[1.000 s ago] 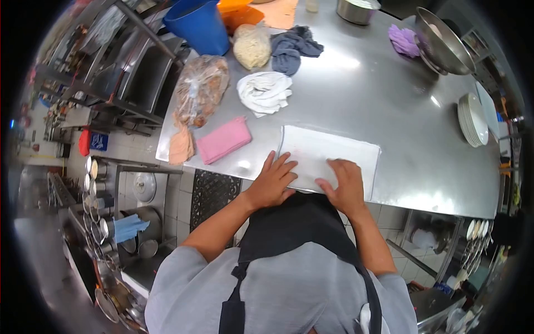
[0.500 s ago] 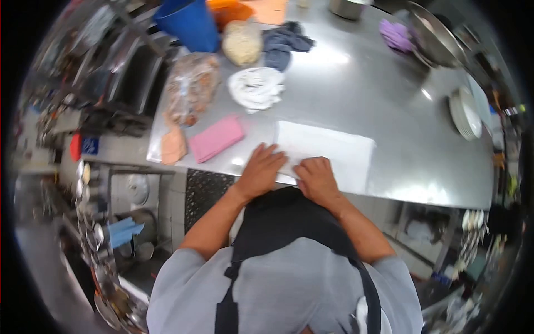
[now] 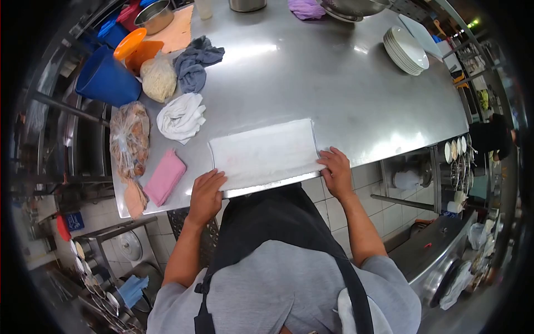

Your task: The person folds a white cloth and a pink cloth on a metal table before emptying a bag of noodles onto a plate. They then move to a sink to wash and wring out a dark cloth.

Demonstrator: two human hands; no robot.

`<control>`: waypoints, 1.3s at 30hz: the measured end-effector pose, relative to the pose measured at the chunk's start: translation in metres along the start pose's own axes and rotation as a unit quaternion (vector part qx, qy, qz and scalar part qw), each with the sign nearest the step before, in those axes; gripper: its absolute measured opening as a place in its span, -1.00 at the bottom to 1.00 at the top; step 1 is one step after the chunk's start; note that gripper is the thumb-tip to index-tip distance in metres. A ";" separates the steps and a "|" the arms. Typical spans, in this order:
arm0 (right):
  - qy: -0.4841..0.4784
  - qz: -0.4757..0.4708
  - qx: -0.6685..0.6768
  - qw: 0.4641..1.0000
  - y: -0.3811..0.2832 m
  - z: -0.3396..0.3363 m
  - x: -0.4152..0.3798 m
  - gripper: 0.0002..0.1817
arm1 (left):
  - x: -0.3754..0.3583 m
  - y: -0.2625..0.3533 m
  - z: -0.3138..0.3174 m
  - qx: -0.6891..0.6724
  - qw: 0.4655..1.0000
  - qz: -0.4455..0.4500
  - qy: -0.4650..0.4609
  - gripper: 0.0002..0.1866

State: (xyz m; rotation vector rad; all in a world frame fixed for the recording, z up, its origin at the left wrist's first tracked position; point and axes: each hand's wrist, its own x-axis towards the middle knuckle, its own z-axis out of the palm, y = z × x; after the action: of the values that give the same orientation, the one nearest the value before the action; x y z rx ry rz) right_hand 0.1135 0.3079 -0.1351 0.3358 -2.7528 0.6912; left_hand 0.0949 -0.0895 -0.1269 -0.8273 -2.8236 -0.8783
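A white cloth [image 3: 266, 155], folded into a flat rectangle with faint pinkish stains, lies along the front edge of the steel table [image 3: 289, 83]. At its near left corner is my left hand [image 3: 207, 193], the fingers closed on the cloth's edge. My right hand [image 3: 337, 171] grips the near right corner, fingertips over the border and thumb low. The thumbs' undersides are hidden. Left of the cloth sits a folded pink cloth [image 3: 164, 178], with a crumpled white cloth [image 3: 182, 118] behind it.
A bag of brownish food [image 3: 130, 139], a peach cloth [image 3: 134, 199], a blue bucket [image 3: 108, 78], a bag of pale food [image 3: 159, 78] and a grey cloth [image 3: 194, 64] crowd the left side. Stacked white plates [image 3: 406, 50] and a metal pan [image 3: 356, 6] stand far right.
My hands have moved apart, from close together at the cloth's left part to its two near corners. The view has turned, and the cloth now lies more squarely before me.
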 end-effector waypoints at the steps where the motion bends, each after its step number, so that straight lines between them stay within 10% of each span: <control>1: 0.006 0.028 0.066 0.997 0.003 -0.001 0.002 -0.63 | 0.000 -0.002 0.001 0.004 1.000 0.007 -0.002 -0.53; 8: 0.013 0.286 0.442 0.850 0.014 0.018 0.067 -0.80 | 0.054 -0.013 -0.004 -0.407 0.845 -0.337 0.074 -0.83; 13: -0.072 0.290 0.121 0.947 0.014 0.029 0.109 -0.70 | 0.087 -0.033 -0.005 -0.292 0.854 -0.429 -0.022 -0.74; 39: -0.038 0.245 -0.001 0.969 0.002 0.039 0.108 -0.67 | 0.086 -0.029 0.022 -0.019 0.932 -0.341 0.123 -0.69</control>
State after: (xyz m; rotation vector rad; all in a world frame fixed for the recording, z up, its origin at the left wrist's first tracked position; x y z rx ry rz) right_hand 0.0035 0.2734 -0.1335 -0.3412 -2.9320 0.7990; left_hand 0.0090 -0.0570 -0.1410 0.2949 -2.8687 -1.0064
